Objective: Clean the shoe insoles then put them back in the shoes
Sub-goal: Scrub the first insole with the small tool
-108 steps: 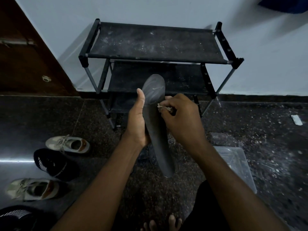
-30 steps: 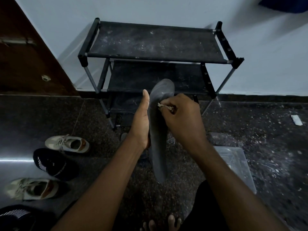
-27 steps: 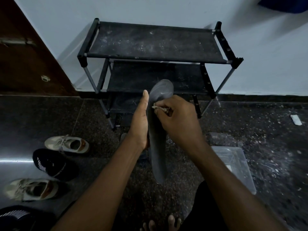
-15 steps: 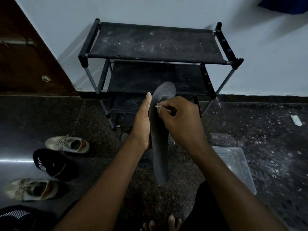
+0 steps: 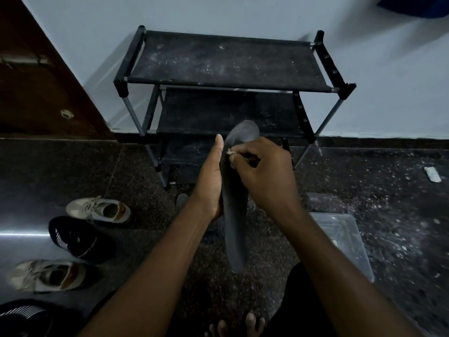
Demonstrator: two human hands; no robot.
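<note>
A long dark grey insole (image 5: 235, 224) stands nearly upright in front of me, toe end up. My left hand (image 5: 211, 181) grips its left edge near the middle, thumb pointing up. My right hand (image 5: 263, 172) pinches a small pale wad of cloth (image 5: 229, 152) and presses it on the insole's upper part. On the floor at left lie two beige sneakers (image 5: 99, 210) (image 5: 47, 276) and two black knit shoes (image 5: 70, 237) (image 5: 21, 317).
A dusty black shoe rack (image 5: 226, 59) stands against the pale wall behind the insole. A clear plastic lid or tray (image 5: 345, 242) lies on the dark speckled floor at right. A brown door (image 5: 36, 81) is at the left. My bare toes (image 5: 235, 324) show at the bottom.
The insole has turned more edge-on and shifted slightly right since 3.6 s ago. My right hand has moved the wad a little up and left along the upper part of the insole.
</note>
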